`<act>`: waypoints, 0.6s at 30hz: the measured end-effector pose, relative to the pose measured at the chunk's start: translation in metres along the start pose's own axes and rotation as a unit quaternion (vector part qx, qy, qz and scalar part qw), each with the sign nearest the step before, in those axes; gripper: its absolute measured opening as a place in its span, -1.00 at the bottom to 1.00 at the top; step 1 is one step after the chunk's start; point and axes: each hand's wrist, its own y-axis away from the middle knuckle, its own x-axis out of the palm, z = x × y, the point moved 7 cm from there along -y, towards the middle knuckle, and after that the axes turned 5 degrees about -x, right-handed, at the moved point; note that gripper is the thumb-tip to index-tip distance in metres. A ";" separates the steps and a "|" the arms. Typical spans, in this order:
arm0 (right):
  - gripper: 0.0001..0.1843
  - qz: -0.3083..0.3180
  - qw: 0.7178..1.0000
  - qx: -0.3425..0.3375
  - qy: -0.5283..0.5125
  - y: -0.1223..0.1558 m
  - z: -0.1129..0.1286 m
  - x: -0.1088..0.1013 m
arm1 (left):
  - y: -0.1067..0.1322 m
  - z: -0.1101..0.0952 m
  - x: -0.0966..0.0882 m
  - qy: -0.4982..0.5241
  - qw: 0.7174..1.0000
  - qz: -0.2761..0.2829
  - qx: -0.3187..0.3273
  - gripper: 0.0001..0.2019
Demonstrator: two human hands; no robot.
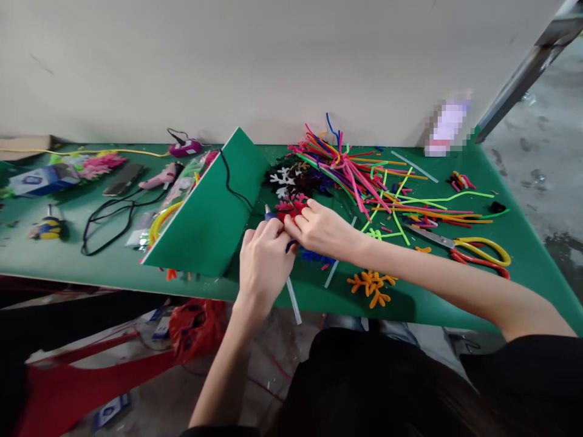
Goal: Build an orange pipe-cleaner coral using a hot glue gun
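**Your hands pinch a red fuzzy pipe-cleaner sprig near the green table's front edge**

Your left hand (266, 264) and right hand (319, 227) meet, fingers curled, pinching the red fuzzy pipe-cleaner sprig (291, 206) between them. Beside your left hand stands a slanted green board (204, 212) on the green table (91, 264). A heap of multicoloured pipe cleaners (346, 176) lies just beyond your fingers, toward the back edge.
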 end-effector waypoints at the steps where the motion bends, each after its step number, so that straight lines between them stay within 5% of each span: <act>1: -0.56 0.002 1.000 -0.012 0.001 0.005 -0.003 0.000 | -0.001 -0.005 0.000 0.004 1.000 -0.011 0.017 -0.88; 5: -0.74 -0.006 1.000 -0.012 -0.027 0.030 -0.030 -0.004 | -0.003 -0.018 -0.010 0.082 0.994 -0.049 0.045 -0.85; 10: -0.79 -0.065 0.975 0.102 -0.189 0.067 -0.080 0.000 | 0.009 -0.002 -0.047 0.224 0.955 -0.188 -0.049 -0.69; 14: -0.70 -0.185 0.884 0.200 -0.381 0.104 -0.093 0.017 | 0.018 -0.024 -0.035 0.095 0.983 -0.149 -0.040 -0.51; 18: -0.68 -0.300 0.728 0.379 -0.486 0.149 -0.098 0.043 | 0.040 -0.071 -0.006 0.152 0.979 -0.135 0.023 -0.64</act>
